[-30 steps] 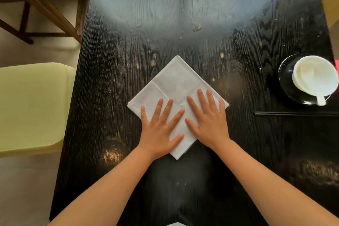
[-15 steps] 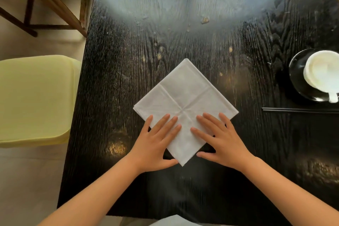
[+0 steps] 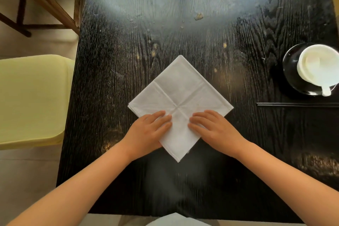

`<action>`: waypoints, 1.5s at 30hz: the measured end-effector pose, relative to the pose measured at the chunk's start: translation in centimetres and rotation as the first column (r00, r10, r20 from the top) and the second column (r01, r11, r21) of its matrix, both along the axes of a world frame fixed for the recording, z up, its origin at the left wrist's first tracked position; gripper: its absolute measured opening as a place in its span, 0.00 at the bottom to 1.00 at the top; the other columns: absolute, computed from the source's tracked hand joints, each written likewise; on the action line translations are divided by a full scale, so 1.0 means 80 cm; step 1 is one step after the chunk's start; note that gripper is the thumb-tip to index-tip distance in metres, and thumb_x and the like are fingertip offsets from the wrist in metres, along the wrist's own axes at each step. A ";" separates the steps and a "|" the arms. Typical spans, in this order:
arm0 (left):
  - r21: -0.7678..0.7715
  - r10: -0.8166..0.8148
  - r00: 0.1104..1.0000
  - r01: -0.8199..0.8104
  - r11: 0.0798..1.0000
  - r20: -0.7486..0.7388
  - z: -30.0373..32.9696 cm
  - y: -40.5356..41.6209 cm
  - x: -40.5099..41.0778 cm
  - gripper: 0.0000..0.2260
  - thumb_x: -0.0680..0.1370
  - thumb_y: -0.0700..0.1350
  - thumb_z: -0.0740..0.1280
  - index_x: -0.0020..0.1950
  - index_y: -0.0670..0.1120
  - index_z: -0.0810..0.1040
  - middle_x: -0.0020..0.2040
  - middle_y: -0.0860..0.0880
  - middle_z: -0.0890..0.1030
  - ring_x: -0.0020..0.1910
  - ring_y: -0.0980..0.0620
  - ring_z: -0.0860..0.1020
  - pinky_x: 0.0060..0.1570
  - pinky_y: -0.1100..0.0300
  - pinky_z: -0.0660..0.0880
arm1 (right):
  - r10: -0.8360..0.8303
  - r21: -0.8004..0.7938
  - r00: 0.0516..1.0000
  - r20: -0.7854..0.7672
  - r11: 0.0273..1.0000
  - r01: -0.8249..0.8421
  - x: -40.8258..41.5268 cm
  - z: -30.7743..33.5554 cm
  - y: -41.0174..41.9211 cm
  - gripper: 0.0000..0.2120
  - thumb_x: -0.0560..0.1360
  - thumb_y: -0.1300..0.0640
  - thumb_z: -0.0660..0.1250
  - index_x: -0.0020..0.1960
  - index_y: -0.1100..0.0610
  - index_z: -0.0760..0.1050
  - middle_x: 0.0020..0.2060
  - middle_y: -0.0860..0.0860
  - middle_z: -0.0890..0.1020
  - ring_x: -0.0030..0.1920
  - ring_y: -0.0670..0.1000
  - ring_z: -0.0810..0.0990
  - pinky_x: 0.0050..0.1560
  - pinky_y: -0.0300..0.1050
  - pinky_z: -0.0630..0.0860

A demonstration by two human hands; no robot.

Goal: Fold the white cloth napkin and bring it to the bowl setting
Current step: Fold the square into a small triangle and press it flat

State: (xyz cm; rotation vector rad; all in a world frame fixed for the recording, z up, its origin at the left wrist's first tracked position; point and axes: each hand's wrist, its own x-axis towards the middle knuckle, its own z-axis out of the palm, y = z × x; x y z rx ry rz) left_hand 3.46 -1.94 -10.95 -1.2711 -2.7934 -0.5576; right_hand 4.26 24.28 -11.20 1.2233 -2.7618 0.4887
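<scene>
The white cloth napkin (image 3: 180, 95) lies as a folded square turned like a diamond on the black wooden table (image 3: 183, 24), with crossed crease lines. My left hand (image 3: 148, 132) sits on its lower left edge. My right hand (image 3: 214, 130) sits on its lower right edge. On both hands the fingers curl down onto the cloth and the thumbs are hidden at the edges. The napkin's near corner pokes out between my wrists. At the far right stands the white bowl (image 3: 319, 64) on a black saucer (image 3: 291, 71), with a white spoon (image 3: 326, 91) in it.
Black chopsticks (image 3: 297, 104) lie across the table just below the saucer. A pale yellow chair seat (image 3: 31, 101) is off the table's left edge, and a wooden chair frame (image 3: 45, 0) stands at the top left. Some white cloth (image 3: 176, 220) shows at the near table edge.
Both hands have slid back from the napkin's middle toward its lower edges, and their fingers have gone from spread flat to curled. The view has shifted, so the napkin appears slightly lower and to the right.
</scene>
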 end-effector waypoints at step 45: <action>0.047 0.574 0.786 -0.598 0.800 0.229 0.000 0.021 -0.071 0.15 0.77 0.47 0.57 0.55 0.41 0.78 0.38 0.46 0.77 0.37 0.47 0.74 0.33 0.56 0.70 | -0.740 -0.125 0.558 0.376 0.556 0.822 -0.051 0.018 -0.032 0.06 0.74 0.56 0.67 0.41 0.57 0.77 0.32 0.48 0.78 0.31 0.50 0.76 0.43 0.51 0.71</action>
